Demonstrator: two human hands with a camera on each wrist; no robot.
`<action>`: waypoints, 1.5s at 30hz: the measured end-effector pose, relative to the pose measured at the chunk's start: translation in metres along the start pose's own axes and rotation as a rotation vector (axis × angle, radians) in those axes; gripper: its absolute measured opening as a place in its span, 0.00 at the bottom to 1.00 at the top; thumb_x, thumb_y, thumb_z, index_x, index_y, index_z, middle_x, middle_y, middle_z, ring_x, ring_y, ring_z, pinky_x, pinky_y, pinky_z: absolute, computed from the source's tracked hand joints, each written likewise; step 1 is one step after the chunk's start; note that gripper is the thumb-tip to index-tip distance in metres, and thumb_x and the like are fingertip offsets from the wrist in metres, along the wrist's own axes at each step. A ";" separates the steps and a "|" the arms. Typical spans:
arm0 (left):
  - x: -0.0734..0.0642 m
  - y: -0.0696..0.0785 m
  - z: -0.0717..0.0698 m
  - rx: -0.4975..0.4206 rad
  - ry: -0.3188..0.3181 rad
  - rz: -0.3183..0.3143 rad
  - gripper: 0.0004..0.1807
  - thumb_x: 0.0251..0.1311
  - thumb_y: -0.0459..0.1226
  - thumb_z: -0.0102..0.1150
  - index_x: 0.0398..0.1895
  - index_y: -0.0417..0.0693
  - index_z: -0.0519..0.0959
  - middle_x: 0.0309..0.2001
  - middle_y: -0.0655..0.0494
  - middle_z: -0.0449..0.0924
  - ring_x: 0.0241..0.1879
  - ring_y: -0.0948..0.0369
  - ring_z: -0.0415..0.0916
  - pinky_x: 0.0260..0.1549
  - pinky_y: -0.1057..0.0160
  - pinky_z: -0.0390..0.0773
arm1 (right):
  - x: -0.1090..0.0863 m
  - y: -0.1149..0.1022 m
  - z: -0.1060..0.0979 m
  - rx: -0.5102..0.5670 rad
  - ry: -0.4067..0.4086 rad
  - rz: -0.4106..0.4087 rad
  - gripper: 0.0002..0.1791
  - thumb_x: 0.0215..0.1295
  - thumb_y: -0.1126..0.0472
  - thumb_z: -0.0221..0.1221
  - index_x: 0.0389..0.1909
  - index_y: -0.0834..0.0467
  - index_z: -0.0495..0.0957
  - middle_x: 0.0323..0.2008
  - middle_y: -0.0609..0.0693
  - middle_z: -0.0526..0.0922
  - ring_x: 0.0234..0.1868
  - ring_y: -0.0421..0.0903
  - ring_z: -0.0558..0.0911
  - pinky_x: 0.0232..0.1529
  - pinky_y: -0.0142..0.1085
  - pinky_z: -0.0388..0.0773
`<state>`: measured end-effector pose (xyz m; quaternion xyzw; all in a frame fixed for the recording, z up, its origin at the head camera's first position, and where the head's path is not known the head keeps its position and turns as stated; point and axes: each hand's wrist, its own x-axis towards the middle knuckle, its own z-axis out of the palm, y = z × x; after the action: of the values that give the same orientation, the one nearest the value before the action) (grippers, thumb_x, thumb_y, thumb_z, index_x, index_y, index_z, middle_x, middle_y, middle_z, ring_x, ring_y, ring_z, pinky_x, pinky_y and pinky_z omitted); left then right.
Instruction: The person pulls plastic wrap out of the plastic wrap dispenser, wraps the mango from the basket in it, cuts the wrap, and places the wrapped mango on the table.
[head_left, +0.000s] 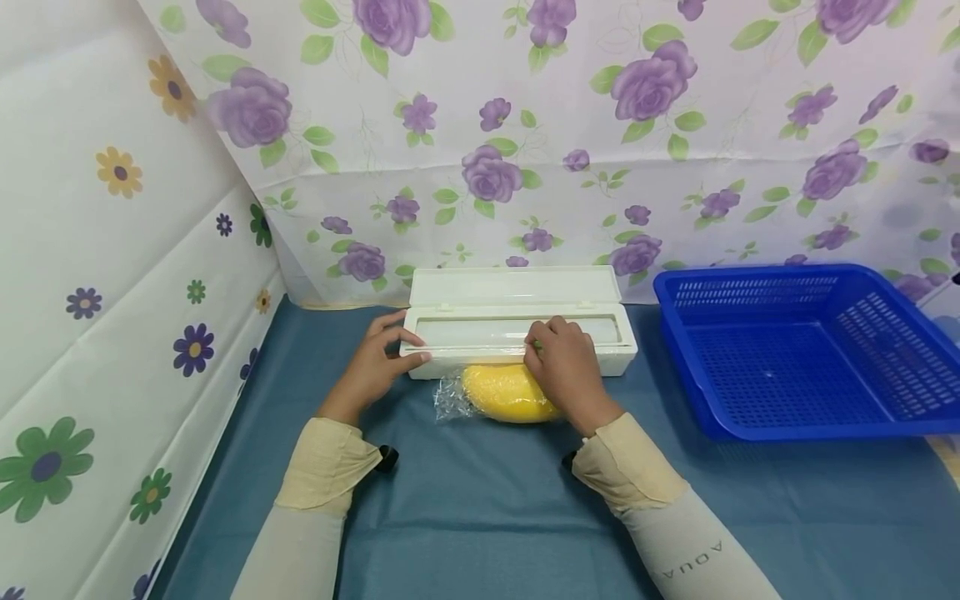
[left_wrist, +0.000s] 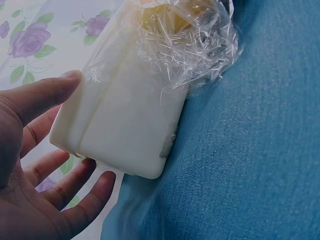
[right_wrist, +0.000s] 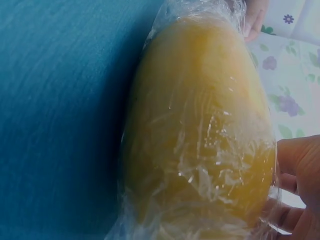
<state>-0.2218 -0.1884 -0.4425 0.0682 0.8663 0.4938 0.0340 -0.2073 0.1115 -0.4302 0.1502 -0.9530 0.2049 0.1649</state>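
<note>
A long white cling film dispenser point(head_left: 517, 354) stands on the table with its lid point(head_left: 517, 287) raised at the back. My left hand point(head_left: 382, 362) holds its left end, thumb at the front edge; in the left wrist view the other fingers point(left_wrist: 82, 207) bend loosely about that end. On the dispenser's front edge, my right hand point(head_left: 566, 367) pinches a small green slide cutter point(head_left: 537, 345), mostly hidden by the fingers. A yellow oblong fruit point(head_left: 506, 393), covered in clear film point(left_wrist: 200, 55), lies against the dispenser's front, partly under the right hand. It fills the right wrist view.
A blue plastic basket point(head_left: 795, 421) stands to the right of the dispenser. Blue-grey cloth point(head_left: 465, 517) covers the table. Behind rises a purple-flowered sheet point(head_left: 450, 125); another flowered sheet point(head_left: 112, 333) bounds the left side.
</note>
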 end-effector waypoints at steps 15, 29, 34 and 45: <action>0.001 -0.001 0.001 -0.023 0.002 -0.002 0.15 0.63 0.44 0.68 0.46 0.44 0.83 0.79 0.55 0.50 0.78 0.46 0.50 0.64 0.43 0.72 | -0.002 0.006 -0.006 -0.008 -0.014 0.028 0.05 0.71 0.59 0.58 0.40 0.54 0.82 0.41 0.54 0.81 0.42 0.57 0.78 0.44 0.52 0.72; -0.001 0.001 0.000 -0.019 -0.002 0.001 0.15 0.64 0.43 0.68 0.47 0.44 0.83 0.80 0.54 0.50 0.79 0.46 0.49 0.64 0.42 0.72 | -0.004 0.014 -0.009 -0.001 -0.027 0.060 0.06 0.70 0.58 0.58 0.40 0.53 0.82 0.41 0.54 0.80 0.43 0.57 0.78 0.43 0.51 0.71; -0.001 0.001 -0.001 -0.015 -0.003 -0.007 0.15 0.64 0.44 0.68 0.47 0.45 0.82 0.80 0.55 0.49 0.79 0.46 0.48 0.65 0.42 0.71 | -0.004 0.015 -0.011 -0.005 -0.031 0.063 0.05 0.70 0.58 0.58 0.40 0.53 0.82 0.41 0.54 0.80 0.44 0.57 0.78 0.43 0.51 0.70; 0.000 -0.001 0.000 -0.019 -0.006 0.003 0.15 0.64 0.43 0.68 0.47 0.44 0.82 0.80 0.54 0.49 0.79 0.46 0.49 0.65 0.42 0.71 | -0.006 0.017 -0.016 0.001 -0.034 0.075 0.06 0.70 0.58 0.59 0.41 0.54 0.82 0.43 0.55 0.81 0.45 0.57 0.78 0.43 0.50 0.69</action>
<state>-0.2219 -0.1890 -0.4428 0.0705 0.8613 0.5019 0.0365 -0.2040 0.1343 -0.4247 0.1182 -0.9605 0.2089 0.1409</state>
